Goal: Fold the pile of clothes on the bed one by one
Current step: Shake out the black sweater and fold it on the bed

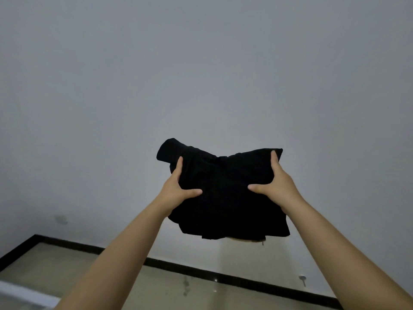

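A black garment (223,193), folded into a thick bundle, is held up in the air in front of a pale grey wall. My left hand (176,189) grips its left side, thumb pressed across the front and fingers behind. My right hand (277,184) grips the right side the same way. A sleeve or corner of the cloth sticks out at the upper left. Something tan peeks out under the bundle's lower edge. Neither the bed nor the pile of clothes is in view.
The pale wall (201,74) fills most of the view. Below it runs a black skirting strip (223,277) along a shiny beige floor (178,289). A pale edge (22,289) shows at the bottom left corner.
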A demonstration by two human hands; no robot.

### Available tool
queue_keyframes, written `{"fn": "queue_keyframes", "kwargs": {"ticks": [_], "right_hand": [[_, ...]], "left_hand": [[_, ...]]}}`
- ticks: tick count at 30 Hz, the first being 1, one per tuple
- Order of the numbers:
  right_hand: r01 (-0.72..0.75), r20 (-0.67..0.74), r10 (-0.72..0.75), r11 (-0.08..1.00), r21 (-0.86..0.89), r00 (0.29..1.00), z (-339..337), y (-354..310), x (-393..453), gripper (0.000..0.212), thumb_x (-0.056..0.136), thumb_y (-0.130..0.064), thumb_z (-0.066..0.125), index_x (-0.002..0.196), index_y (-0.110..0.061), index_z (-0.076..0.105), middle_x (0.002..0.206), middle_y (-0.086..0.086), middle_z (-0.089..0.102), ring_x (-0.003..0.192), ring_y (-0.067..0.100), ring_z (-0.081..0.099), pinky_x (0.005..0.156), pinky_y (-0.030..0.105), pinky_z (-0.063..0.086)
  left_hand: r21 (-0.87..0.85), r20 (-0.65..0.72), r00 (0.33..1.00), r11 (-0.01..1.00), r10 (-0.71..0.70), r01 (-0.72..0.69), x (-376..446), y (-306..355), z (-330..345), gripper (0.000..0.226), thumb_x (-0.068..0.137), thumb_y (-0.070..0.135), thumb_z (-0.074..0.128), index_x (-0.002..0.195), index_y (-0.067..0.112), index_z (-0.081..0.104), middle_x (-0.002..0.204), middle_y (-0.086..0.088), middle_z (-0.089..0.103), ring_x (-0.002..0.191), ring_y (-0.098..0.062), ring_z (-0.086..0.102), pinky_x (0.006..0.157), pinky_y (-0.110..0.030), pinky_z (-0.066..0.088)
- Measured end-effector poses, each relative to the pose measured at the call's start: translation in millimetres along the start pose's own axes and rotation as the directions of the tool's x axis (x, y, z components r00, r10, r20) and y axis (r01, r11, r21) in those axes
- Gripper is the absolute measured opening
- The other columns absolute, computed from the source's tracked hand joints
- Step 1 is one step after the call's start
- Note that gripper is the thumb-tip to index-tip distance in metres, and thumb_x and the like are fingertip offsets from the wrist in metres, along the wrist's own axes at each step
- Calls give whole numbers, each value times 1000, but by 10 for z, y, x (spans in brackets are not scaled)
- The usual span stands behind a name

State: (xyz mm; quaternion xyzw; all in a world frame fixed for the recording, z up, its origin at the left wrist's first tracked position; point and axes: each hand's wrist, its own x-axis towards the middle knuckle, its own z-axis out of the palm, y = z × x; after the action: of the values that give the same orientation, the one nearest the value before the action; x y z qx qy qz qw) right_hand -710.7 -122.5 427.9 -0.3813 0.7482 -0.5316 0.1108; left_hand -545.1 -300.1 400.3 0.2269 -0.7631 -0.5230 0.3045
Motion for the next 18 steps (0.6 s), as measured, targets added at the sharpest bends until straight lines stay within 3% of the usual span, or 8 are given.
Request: {"fn": "queue_keyframes", "kwargs": {"ticks": [5, 10, 18], "right_hand": [[74, 117, -75, 997, 12, 990, 252, 111, 1271, 108, 74, -8, 74, 147, -29, -2, 144, 1, 38, 126, 22, 43, 101, 31, 38], [158, 287, -175, 984, 81, 942, 656, 70, 2480, 107, 74, -8, 74, 147, -29, -1, 143, 0, 39, 125, 20, 43, 98, 26, 36], [268, 565, -358, 933, 239, 743, 2116, -271, 3577, 106, 74, -7, 73, 147, -30, -1, 141, 0, 40, 124, 19, 44, 97, 25, 36]], "left_hand": [[18, -153, 988, 1000, 8, -6, 871, -256, -126, 101, 76, 2, 70, 146, 37, 6, 141, 4, 35, 124, -15, 41, 102, -30, 36], [65, -352, 936, 998, -2, 26, 1578, -335, -434, 100, 76, 1, 70, 145, 37, 8, 130, 9, 38, 116, -10, 41, 98, -28, 38], [81, -700, 710, 980, -74, 183, 1818, -708, -1316, 101, 75, 2, 71, 145, 38, 8, 124, 13, 40, 111, -7, 44, 92, -22, 38]]}}
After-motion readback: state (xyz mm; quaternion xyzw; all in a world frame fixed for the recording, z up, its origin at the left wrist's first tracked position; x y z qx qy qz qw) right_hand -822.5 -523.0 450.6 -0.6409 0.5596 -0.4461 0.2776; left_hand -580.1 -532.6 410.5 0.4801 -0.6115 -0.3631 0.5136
